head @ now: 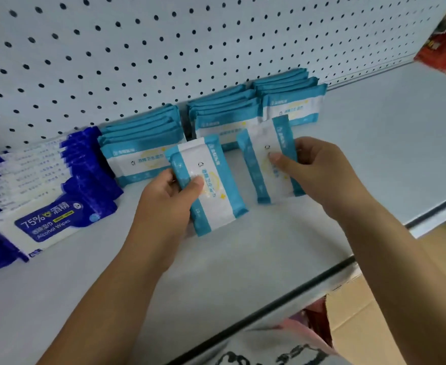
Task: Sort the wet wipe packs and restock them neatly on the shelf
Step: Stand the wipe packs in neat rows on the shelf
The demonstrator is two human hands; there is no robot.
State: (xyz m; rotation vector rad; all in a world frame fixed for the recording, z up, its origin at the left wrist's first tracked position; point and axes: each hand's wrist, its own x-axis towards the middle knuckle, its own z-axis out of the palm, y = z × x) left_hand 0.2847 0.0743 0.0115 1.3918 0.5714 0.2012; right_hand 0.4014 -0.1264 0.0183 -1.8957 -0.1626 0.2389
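Note:
My left hand [168, 198] grips a light-blue and white wet wipe pack [211, 185], thumb across its front, held over the shelf [243, 259]. My right hand [314, 169] pinches a second pack of the same kind [261, 164], tilted on end just right of the first. Behind them, three rows of matching light-blue packs [143, 143] [224, 111] [293, 98] lean against the pegboard. To the left lies a row of dark-blue 75% alcohol wipe packs [48, 196].
A white pegboard back wall [164, 48] rises behind the rows. The shelf's front edge [308, 288] runs diagonally at lower right, with a cardboard box [353, 317] below it. Red packaged goods [445, 43] sit at the far right of the shelf.

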